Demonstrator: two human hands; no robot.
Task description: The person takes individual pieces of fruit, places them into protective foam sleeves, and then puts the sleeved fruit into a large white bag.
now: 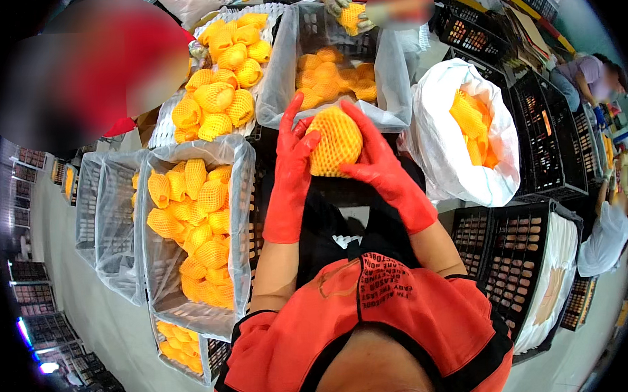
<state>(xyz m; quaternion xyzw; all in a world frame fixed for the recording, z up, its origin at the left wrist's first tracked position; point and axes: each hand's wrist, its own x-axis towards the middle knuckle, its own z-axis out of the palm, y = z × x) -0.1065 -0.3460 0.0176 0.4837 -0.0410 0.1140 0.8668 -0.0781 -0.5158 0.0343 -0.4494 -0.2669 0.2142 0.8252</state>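
Observation:
Between my two red-gloved hands is a round fruit in a yellow foam net (335, 143), held up in front of my body. My left hand (293, 159) cups its left side, index finger pointing up. My right hand (382, 162) grips the right side, thumb near the bottom and a finger by the top. The net hides the fruit itself. Just beyond my hands stands a plastic-lined crate (269, 94) with several orange-looking netted fruits (334, 78) in it. To its left, many netted fruits (217, 96) lie on a white woven surface (163, 129).
Left of me stands a lined crate (249, 219) full of netted fruits. A white sack (432, 123) at the right holds loose yellow foam nets (472, 121). Black crates (543, 133) stack beyond it. Across the front crate, a co-worker's gloved hands (338, 5) hold another netted fruit.

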